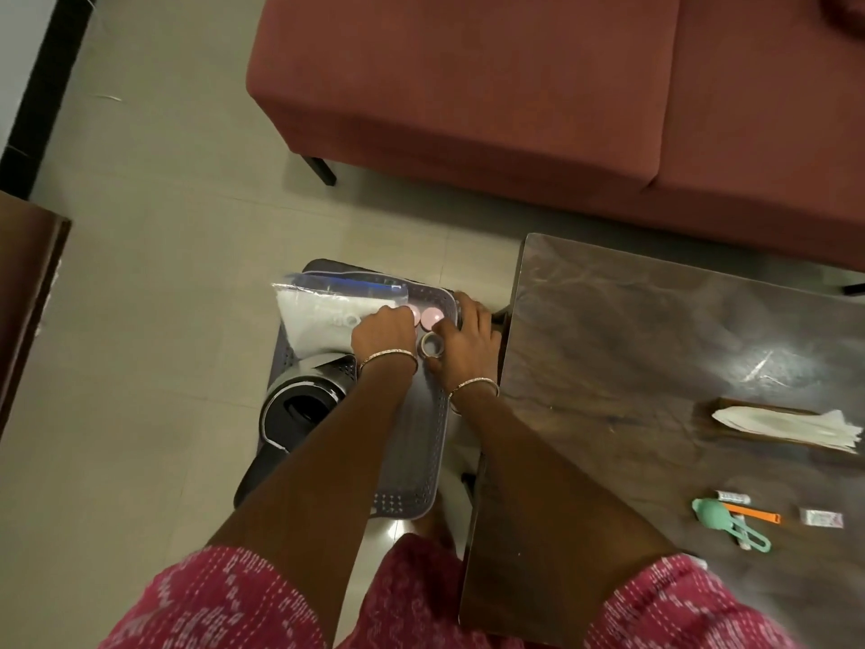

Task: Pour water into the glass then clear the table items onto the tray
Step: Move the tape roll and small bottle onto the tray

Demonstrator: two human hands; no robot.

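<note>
R hand [468,341]: thumb & index curled round a small round glass [433,345], upright, mouth up, standing on the tray [416,442] near its far right corner. L hand [384,331] just beside it, fingers bent down at the edge of a clear zip bag [323,311]; can't tell if it grips anything. Two pink round lids [431,317] sit just beyond the glass. Tray is on the floor, long axis running away from the person. Kettle [299,409] at the tray's left side, opening up. Table [632,330] to the right w/ tissues [786,423] & a green scoop [730,522].
</note>
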